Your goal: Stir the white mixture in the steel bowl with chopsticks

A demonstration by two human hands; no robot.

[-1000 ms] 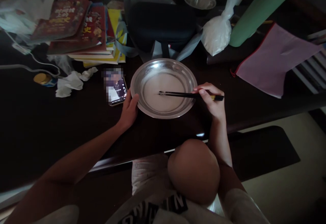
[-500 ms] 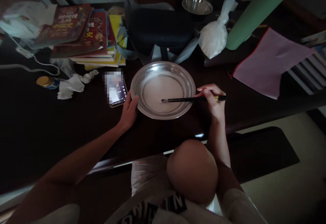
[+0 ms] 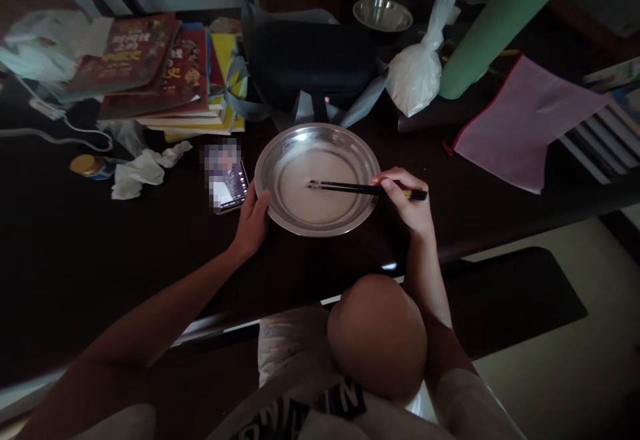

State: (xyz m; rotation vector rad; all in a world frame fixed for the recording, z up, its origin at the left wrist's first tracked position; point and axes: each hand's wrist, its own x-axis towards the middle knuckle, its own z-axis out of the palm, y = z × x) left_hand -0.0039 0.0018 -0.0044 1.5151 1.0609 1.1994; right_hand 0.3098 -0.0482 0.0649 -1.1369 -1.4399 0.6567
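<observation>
A wide metal basin rests on the dark table in front of me, with a pale, whitish layer in its bottom. My left hand grips the basin's left rim, thumb on top and the other fingers mostly hidden beneath. In my right hand is a pair of black chopsticks with gold bands near the back ends. Their tips point left and reach into the middle of the basin, at the pale contents. Just left of the basin lies a lit phone.
Behind the basin sit a black case, a tied bag of white powder and a smaller metal bowl. Stacked books, crumpled tissue and a small jar are to the left. A pink cloth pouch lies right.
My right hand and the chopsticks have moved left and slightly up, and the chopstick tips are now spread a little apart. My left hand stays on the basin rim.
</observation>
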